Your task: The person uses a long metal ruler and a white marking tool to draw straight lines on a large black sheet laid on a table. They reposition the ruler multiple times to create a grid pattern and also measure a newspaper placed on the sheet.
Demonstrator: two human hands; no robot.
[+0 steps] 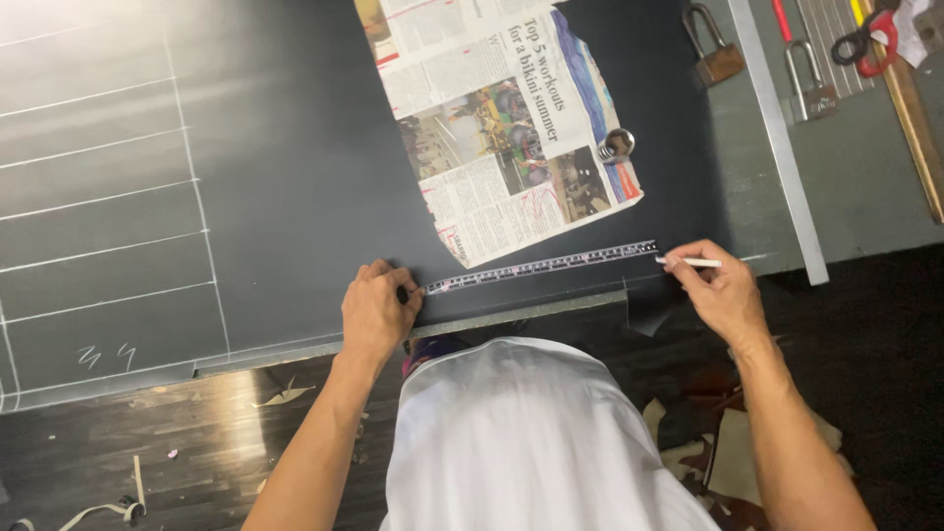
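My feed dim overall, light from about eleven o'clock. I see soft glare across dark cloth (246,167) there, sheen on floor (147,442) at seven. White shirt (531,442) at six nearly blown out. Focus fair, corners slightly soft, five o'clock murky.

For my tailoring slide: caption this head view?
Left hand pins a tape measure on dark cloth; right hand holds chalk.

Left hand (379,310): knuckles up, fingers curled and pressed down, thumb and forefinger tips pinched together at its right side. Forearm bare, rising from lower left. Right hand (723,285): well apart from the left, fingers bent, thumb and forefinger pinched in a writing grip. Forearm bare, rising from lower right.
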